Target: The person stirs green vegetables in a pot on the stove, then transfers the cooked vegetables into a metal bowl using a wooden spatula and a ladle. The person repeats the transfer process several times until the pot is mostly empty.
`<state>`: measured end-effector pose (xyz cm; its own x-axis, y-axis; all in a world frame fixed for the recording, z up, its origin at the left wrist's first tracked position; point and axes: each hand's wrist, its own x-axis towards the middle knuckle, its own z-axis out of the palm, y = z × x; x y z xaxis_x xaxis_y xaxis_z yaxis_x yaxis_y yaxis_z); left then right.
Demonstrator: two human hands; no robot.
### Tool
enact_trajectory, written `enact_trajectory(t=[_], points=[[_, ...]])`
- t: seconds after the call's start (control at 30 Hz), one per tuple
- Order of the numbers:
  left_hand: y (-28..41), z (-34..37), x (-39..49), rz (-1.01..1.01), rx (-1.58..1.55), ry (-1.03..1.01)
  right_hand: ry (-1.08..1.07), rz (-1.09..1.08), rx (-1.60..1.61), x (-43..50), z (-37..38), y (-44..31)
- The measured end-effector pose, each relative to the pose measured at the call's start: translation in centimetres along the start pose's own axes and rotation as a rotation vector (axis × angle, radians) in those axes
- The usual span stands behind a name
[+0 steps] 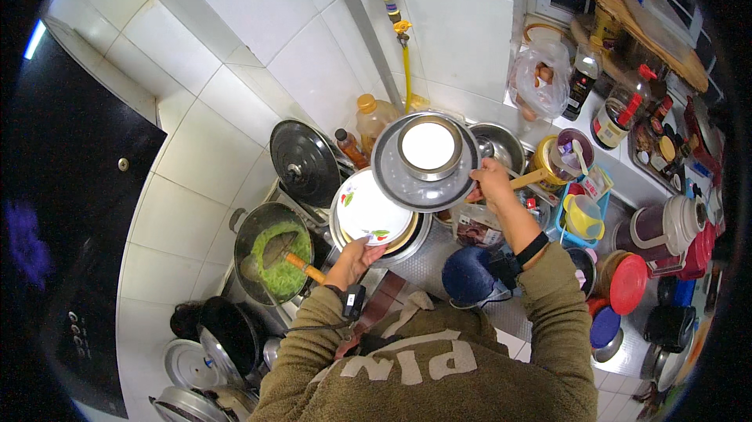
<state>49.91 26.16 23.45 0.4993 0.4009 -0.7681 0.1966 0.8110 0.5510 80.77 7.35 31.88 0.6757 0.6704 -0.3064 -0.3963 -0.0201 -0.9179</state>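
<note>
My left hand (356, 258) grips the near rim of a white bowl (374, 208) with a red and green pattern, above a metal pan or basin (421, 241) on the counter. The right edge of a wide grey metal basin (390, 172) is pinched in my right hand (489, 182). On that basin sits a smaller round metal container (430, 148), white on top. To the left, a wok (242, 263) holds shredded green food (288, 272), with a wooden-handled spatula (304, 267) lying in it. A black lid (305, 163) leans behind the wok.
Behind stand a plastic jug (376, 119) and a brown bottle (351, 148). A steel bowl (508, 148), a blue basket (559, 216) and a blue round container (467, 275) are at the right. Sauce bottles (617, 113) and bagged eggs (540, 78) line the ledge. Pans and lids (188, 363) stand lower left.
</note>
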Motion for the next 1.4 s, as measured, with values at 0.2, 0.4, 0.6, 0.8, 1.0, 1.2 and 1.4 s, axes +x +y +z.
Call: enact_trajectory(t=[0.2, 0.4, 0.6, 0.8, 1.0, 1.2, 1.4], points=[[-0.1, -1.3, -0.4, 0.003, 0.220, 0.148, -0.057, 0.065, -0.122, 0.5, 5.2, 3.0], [0.3, -4.3, 0.5, 0.299, 0.108, 0.368, -0.121, 0.154, -0.117, 1.2, 9.4, 8.8], [0.4, -2.9, -0.7, 0.228, -0.078, 0.378, -0.053, 0.251, -0.052, 0.9, 11.2, 11.6], [1.6, -2.4, -0.7, 0.199, 0.132, 0.419, -0.171, 0.299, -0.334, 1.6, 10.9, 12.0], [2.1, -3.1, 3.1, 0.244, 0.260, 0.467, -0.053, -0.135, -1.047, 2.4, 10.1, 12.7], [2.7, -3.7, 5.0, 0.243, 0.644, 0.663, -0.124, -0.071, -1.007, 4.0, 9.8, 13.9], [3.2, -2.5, 2.9, 0.337, 0.633, 0.594, -0.110, 0.087, -0.968, 5.2, 10.2, 11.6]])
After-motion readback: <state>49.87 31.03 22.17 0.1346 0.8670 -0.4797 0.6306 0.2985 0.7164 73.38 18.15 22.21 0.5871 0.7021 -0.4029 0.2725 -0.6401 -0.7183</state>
